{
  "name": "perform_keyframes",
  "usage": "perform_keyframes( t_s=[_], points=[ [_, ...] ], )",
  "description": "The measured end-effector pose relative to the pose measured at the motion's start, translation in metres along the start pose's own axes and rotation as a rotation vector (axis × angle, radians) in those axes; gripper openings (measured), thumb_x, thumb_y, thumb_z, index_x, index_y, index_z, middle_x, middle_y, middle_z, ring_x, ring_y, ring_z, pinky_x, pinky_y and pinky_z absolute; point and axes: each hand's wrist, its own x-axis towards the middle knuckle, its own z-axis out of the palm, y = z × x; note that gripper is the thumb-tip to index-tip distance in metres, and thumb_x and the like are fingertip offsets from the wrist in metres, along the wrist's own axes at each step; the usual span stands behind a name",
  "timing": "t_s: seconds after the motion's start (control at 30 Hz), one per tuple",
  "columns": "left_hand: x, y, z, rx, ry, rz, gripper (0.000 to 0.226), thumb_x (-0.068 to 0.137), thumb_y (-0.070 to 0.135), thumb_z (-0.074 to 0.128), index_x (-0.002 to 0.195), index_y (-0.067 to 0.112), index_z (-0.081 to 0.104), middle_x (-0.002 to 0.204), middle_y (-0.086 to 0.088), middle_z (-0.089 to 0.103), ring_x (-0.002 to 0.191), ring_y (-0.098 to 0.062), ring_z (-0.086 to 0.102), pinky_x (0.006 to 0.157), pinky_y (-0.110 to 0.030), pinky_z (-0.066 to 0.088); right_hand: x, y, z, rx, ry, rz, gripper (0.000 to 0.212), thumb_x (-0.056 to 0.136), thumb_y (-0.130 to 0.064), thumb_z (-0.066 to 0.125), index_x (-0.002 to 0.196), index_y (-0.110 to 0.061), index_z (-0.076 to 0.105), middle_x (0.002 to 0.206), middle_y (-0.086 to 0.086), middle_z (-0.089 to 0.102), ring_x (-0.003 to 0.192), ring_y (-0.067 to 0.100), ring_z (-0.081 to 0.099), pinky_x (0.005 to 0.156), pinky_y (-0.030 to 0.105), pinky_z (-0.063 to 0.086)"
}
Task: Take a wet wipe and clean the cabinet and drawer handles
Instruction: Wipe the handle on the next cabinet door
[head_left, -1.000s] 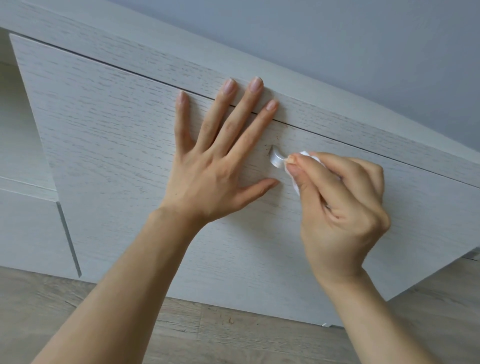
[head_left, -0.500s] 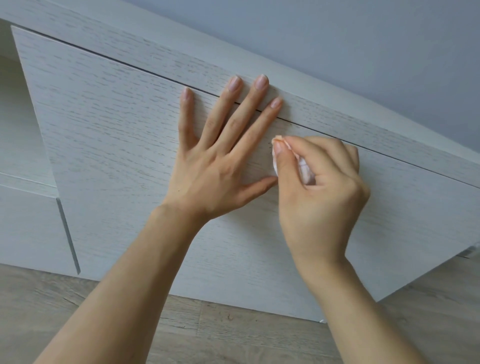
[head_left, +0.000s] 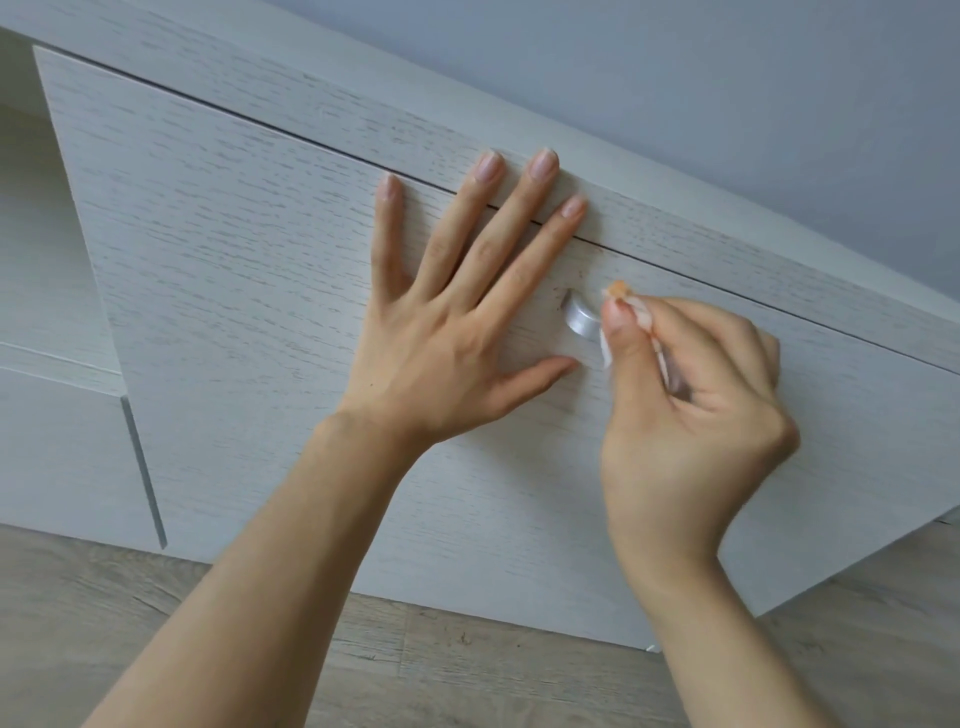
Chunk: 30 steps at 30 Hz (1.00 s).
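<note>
Mid-task: right hand pinches the wet wipe against the right end of the metal handle on the drawer front. Left hand lies flat with fingers spread, just left of the handle, holding nothing. Other handles: none in view, can't tell if done. No containers visible.

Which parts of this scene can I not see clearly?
Head view, the only one:
- wet wipe: mostly hidden inside the right hand.
- handle: right end covered by that hand.
- cabinet door: right side cut off by the frame edge; part under the left hand.
</note>
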Motion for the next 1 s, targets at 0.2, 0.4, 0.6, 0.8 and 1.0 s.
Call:
perform_keyframes(
  t_s=[0.2,0.4,0.6,0.8,1.0],
  points=[
    [0.001,0.001,-0.002,-0.029,0.018,-0.010,0.074,0.091,0.063,0.042,0.147,0.016,0.032,0.151,-0.008,0.033,0.142,-0.027,0.023,0.112,-0.056,0.003,0.004,-0.013,0.009,-0.160,-0.082,0.032,0.010,0.085,-0.033,0.067,0.079,-0.028,0.073,0.075,-0.017,0.063,0.079,0.013,0.058,0.081,0.042,0.034],
    [0.001,-0.001,-0.005,-0.013,-0.013,0.001,0.078,0.089,0.067,0.044,0.147,0.015,0.033,0.151,-0.008,0.033,0.141,-0.027,0.025,0.111,-0.058,0.006,0.000,-0.006,-0.003,-0.184,-0.081,0.053,0.010,0.086,-0.037,0.063,0.081,-0.034,0.071,0.081,-0.024,0.060,0.085,0.007,0.051,0.086,0.051,0.037],
    [0.000,-0.004,-0.006,0.007,-0.060,0.005,0.085,0.088,0.070,0.045,0.150,0.016,0.025,0.154,-0.009,0.027,0.143,-0.028,0.017,0.111,-0.058,0.002,-0.004,0.027,-0.023,-0.083,0.041,0.098,0.006,0.087,-0.026,0.066,0.091,-0.024,0.070,0.092,-0.009,0.065,0.092,0.017,0.052,0.083,0.044,0.046],
    [0.001,-0.002,-0.010,0.010,-0.107,0.005,0.088,0.087,0.069,0.047,0.151,0.015,0.019,0.155,-0.011,0.022,0.143,-0.030,0.013,0.110,-0.059,-0.001,-0.002,0.043,-0.038,0.241,0.177,0.537,0.018,0.087,-0.016,0.067,0.099,-0.005,0.072,0.091,-0.005,0.057,0.084,0.014,0.062,0.074,0.028,0.052],
    [0.002,0.000,-0.015,-0.009,-0.168,-0.012,0.093,0.084,0.064,0.055,0.151,0.014,0.015,0.156,-0.012,0.017,0.143,-0.031,0.007,0.109,-0.057,-0.007,0.005,0.029,-0.038,0.461,0.175,0.769,0.014,0.091,-0.013,0.062,0.081,-0.015,0.072,0.062,-0.010,0.058,0.051,-0.004,0.050,0.047,0.009,0.039]
  ],
)
